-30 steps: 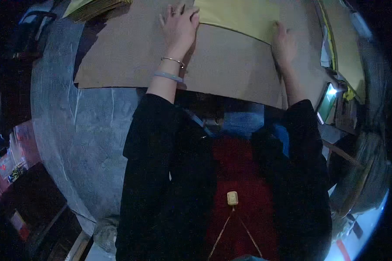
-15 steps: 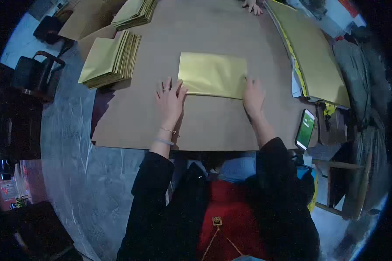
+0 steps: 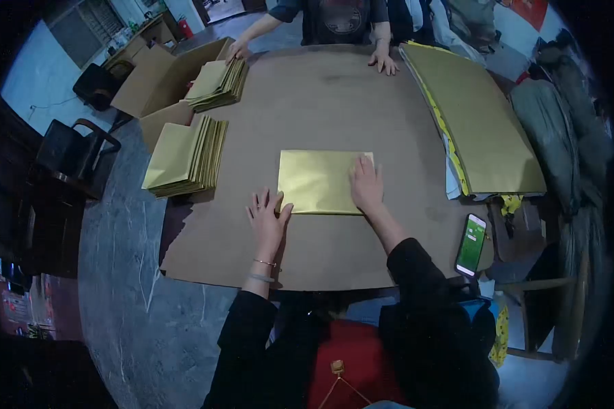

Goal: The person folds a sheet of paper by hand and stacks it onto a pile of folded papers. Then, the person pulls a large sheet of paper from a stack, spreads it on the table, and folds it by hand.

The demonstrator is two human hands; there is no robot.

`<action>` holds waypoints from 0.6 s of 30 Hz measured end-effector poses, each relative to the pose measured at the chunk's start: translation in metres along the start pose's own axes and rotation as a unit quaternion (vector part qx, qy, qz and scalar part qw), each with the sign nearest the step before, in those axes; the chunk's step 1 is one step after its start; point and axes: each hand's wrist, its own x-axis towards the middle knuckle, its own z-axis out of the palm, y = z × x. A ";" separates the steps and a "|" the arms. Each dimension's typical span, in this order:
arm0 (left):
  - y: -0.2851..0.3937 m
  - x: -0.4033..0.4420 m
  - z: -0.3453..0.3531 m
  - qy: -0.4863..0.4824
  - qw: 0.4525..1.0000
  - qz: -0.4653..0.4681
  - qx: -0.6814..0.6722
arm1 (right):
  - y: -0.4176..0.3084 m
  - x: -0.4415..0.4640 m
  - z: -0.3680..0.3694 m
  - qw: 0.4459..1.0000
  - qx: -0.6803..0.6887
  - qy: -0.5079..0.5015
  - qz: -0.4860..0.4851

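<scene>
A folded gold sheet (image 3: 314, 178) lies flat on the brown table (image 3: 307, 249) in front of me. My left hand (image 3: 267, 217) rests with fingers spread at its lower left corner, the thumb side close to the edge. On the right part of the sheet my right hand (image 3: 367, 184) lies flat, fingers stretched toward the far edge. Neither hand grips anything. At the left table edge stands a stack of folded gold sheets (image 3: 177, 160), and a second stack (image 3: 215, 85) is behind it.
Across the table a person (image 3: 341, 24) has one hand at the far stack and the other on the tabletop. A large pile of gold sheets (image 3: 477, 116) covers the right side. Near it lies a phone (image 3: 471, 245). An open cardboard box (image 3: 164, 82) stands at the left.
The view has tilted up, bringing the other person into sight. My right hand has moved from the sheet's right edge onto its surface; my left hand stays by the lower left corner.
</scene>
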 end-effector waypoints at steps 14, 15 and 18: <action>0.073 0.061 0.052 -0.041 0.980 0.190 0.047 | 0.017 -0.003 0.003 0.998 -0.010 0.069 0.001; 0.073 0.070 0.071 -0.026 0.979 0.201 0.036 | 0.021 -0.003 0.012 0.995 -0.010 0.094 -0.013; 0.077 0.084 0.086 -0.048 0.975 0.208 0.064 | 0.019 -0.003 0.000 1.000 0.020 0.023 0.009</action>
